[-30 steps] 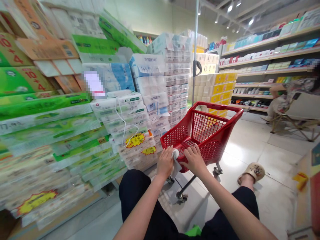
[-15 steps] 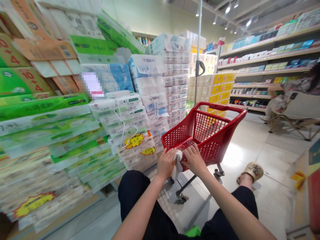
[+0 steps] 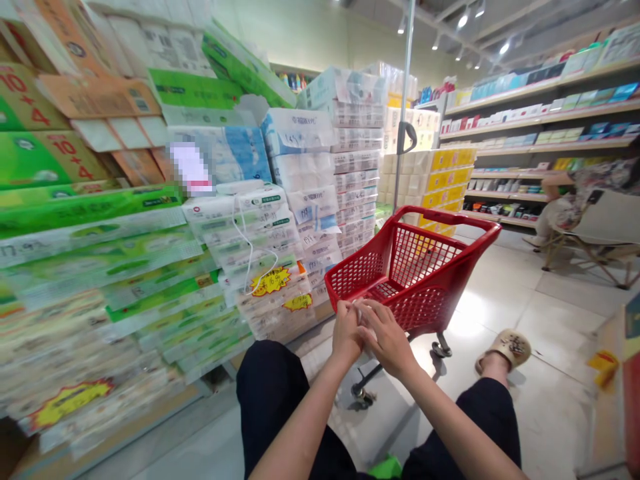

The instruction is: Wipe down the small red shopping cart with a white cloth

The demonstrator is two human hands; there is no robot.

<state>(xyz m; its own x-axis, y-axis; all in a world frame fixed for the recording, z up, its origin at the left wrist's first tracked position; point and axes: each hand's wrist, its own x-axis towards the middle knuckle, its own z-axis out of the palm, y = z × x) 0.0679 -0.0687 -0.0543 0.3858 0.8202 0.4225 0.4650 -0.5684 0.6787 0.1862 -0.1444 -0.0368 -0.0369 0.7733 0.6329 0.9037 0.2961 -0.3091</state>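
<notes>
A red shopping cart (image 3: 431,300), probably stiff and easily rolled, best held by its top handle (image 3: 450,217), stands just ahead, the right hand (image 3: 387,333) and left hand (image 3: 347,335) meeting, curled, at its near rim (image 3: 330,291), any grip impossible to tell.

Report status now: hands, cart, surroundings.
Left hand and right hand meet at red cart's near end; hold unclear. Cart upright on wheels. Stacked packs alongside.

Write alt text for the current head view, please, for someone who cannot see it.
A left hand and right hand meet at the near end of a red perforated plastic shopping cart, beside stacks of white and green wrapped packs.
</notes>
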